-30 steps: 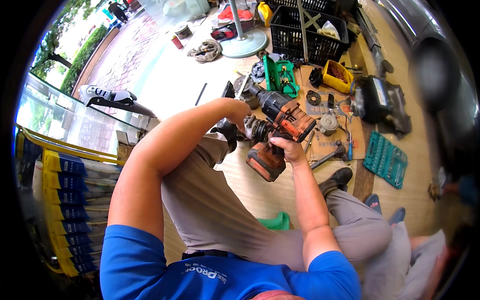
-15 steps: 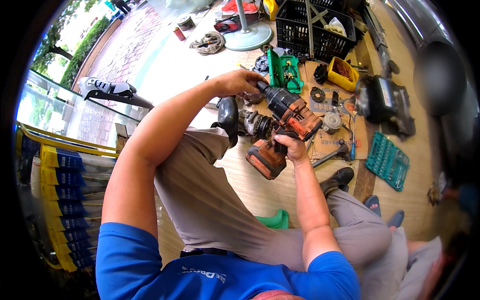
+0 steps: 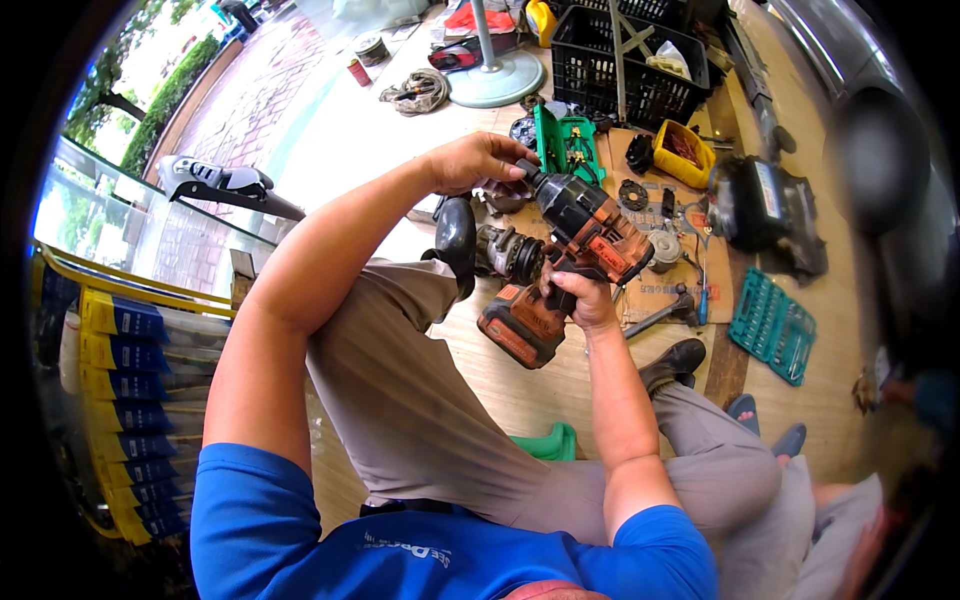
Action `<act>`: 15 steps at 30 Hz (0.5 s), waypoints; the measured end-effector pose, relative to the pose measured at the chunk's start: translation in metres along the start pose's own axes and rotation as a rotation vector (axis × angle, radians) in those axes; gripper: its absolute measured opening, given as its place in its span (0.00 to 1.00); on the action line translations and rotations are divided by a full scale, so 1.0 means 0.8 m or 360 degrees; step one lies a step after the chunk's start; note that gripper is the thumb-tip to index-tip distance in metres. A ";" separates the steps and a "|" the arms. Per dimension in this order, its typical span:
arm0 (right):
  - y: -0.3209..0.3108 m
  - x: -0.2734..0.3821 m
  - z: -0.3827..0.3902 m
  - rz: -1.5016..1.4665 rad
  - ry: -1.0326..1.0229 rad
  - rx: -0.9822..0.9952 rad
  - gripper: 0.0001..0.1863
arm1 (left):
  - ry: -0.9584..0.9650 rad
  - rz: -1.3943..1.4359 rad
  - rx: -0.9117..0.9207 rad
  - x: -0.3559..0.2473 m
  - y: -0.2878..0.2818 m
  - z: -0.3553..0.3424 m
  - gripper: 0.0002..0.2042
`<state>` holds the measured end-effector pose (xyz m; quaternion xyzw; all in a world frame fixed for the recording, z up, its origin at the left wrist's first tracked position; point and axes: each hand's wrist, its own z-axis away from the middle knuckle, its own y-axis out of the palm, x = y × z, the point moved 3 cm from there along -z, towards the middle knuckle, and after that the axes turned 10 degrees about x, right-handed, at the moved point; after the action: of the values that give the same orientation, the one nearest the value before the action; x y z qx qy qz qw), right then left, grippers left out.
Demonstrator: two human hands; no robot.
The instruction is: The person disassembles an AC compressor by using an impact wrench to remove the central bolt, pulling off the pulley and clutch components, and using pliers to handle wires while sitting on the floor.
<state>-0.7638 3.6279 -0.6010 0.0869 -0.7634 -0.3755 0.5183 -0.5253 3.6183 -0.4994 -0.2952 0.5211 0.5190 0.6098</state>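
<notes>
My right hand [image 3: 584, 300] is wrapped round the handle of an orange and black cordless impact wrench [image 3: 590, 225], held up in front of me with its nose toward the far left. Its battery pack [image 3: 522, 325] hangs at the lower left of the grip. At the nose, the bent fingers and thumb of my left hand [image 3: 482, 165] close on a dark socket [image 3: 530, 172]; part of it is hidden by the fingers. Below the wrench's nose, a metal compressor with a black pulley [image 3: 512, 252] lies on the floor beside my left shoe [image 3: 455, 240].
Beyond the wrench lie an open green case [image 3: 565, 145], a yellow bin [image 3: 685, 155] and a black crate [image 3: 630, 65]. To the right are a hammer [image 3: 660, 313], a teal socket set [image 3: 773, 325] and a large black part [image 3: 755, 200]. Another person's slippered feet [image 3: 790, 440] are at lower right.
The wrench has tilted slightly, its battery end swinging down and left while its body shifts a little right. The left fingers have moved slightly at its nose.
</notes>
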 end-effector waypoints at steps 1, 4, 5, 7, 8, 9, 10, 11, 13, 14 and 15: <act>-0.004 -0.006 0.000 0.0076 -0.0016 0.0008 0.25 | -0.0001 -0.0026 -0.0030 -0.001 -0.001 0.001 0.16; -0.027 -0.019 0.003 0.0314 -0.0019 0.0003 0.24 | -0.0034 -0.0194 -0.0088 -0.002 -0.004 -0.003 0.16; -0.033 -0.017 0.001 0.0376 0.0000 0.0003 0.24 | -0.0078 -0.0329 -0.0106 -0.003 -0.007 -0.003 0.16; -0.047 -0.020 0.004 0.0372 0.0015 -0.0066 0.21 | -0.0230 -0.0659 -0.0139 -0.003 -0.006 -0.010 0.18; -0.053 -0.024 0.004 0.0296 0.0002 -0.0110 0.18 | -0.0181 -0.0903 -0.0144 -0.003 -0.005 -0.015 0.20; -0.061 -0.028 0.002 0.0202 0.0073 -0.0088 0.17 | -0.0243 -0.1264 -0.0169 0.004 -0.003 -0.016 0.20; -0.069 -0.033 0.002 0.0104 0.0138 -0.0064 0.15 | -0.0294 -0.1630 -0.0187 0.008 -0.001 -0.017 0.21; -0.087 -0.043 0.004 0.0073 0.0178 -0.0131 0.15 | -0.0448 -0.1882 -0.0079 0.016 0.002 -0.020 0.21; -0.116 -0.061 0.016 -0.0006 0.0310 -0.0247 0.14 | -0.0739 -0.2413 0.0142 0.021 0.006 -0.026 0.22; -0.130 -0.065 0.023 -0.0071 0.0385 -0.0282 0.13 | -0.0730 -0.2352 0.0162 0.017 0.005 -0.027 0.23; -0.147 -0.073 0.037 -0.0141 0.0462 -0.0326 0.12 | -0.0721 -0.2287 0.0193 0.018 0.004 -0.029 0.23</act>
<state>-0.7933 3.5902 -0.7270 0.1204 -0.6338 -0.4573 0.6121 -0.5376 3.6027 -0.5190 -0.4145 0.0901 0.0121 0.9055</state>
